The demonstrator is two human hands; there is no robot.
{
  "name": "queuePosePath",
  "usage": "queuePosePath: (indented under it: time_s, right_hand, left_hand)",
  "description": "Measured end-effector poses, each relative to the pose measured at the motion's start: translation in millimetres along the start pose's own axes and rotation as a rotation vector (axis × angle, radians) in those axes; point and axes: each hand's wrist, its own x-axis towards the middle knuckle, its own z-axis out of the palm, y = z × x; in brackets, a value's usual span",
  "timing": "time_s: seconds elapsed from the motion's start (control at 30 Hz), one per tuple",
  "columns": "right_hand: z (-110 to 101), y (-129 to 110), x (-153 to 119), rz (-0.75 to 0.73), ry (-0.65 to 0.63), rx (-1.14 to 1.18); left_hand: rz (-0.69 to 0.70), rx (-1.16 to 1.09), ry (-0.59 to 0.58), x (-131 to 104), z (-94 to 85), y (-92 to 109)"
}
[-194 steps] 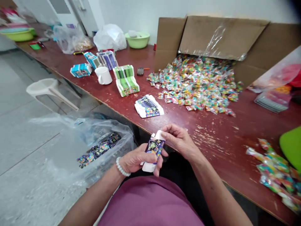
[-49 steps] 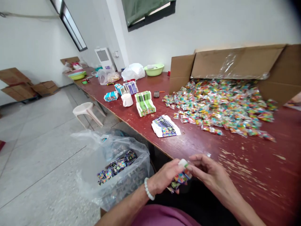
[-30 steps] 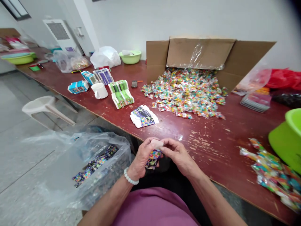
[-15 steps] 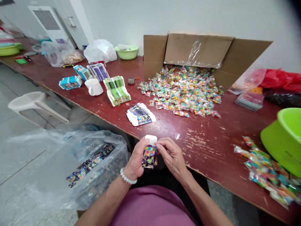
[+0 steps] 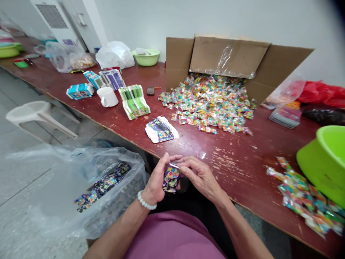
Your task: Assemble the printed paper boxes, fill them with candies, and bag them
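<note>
A small dark purple printed candy box (image 5: 171, 178) is upright in front of my body at the table's edge. My left hand (image 5: 157, 178) is closed round its left side, the wrist wearing a beaded bracelet. My right hand (image 5: 198, 175) has its thumb and bent fingers against the top right of the box, where the flap is folded down to a thin white edge. What lies inside the box is hidden. Just beyond my hands a stack of flattened boxes (image 5: 162, 130) in the same print lies on the red table (image 5: 226, 158).
A clear plastic bag (image 5: 134, 169) with purple boxes hangs open at the left. Wrapped candies (image 5: 212, 104) spill from a cardboard box (image 5: 229, 55). A green basin (image 5: 319, 162) with more candies stands right. Green cartons (image 5: 134, 101) and a white mug (image 5: 107, 97) sit left; a stool (image 5: 32, 111) stands beyond.
The white top flap stood up from the box before; now it is folded down over the top. My right fingers have moved over the box's top edge.
</note>
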Motion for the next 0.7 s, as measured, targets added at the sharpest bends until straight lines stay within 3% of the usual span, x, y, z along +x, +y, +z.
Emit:
queuePosePath:
  time_s: [0.2,0.4,0.5,0.6,0.7]
  right_hand:
    - [6,-3,6,0.187,0.074,0.071]
    - [8,-2,17,0.295,0.015,0.376]
    - [7,-3,15,0.236,0.005,0.268]
    - [10,-3,8,0.087,-0.028,0.053]
    - [19,-1,3,-0.004,0.017,-0.018]
  left_hand:
    - [0.122,0.134,0.029,2,0.2,-4]
    - [-0.066,0.029,-0.091,2,-4.1,2]
    - [-0.062,0.072,-0.047,2,-9.3,5]
    - [-0.049,0.064,-0.020,1,-12.3,8]
    - [-0.046,0.001,-0.036,0,-9.6,10]
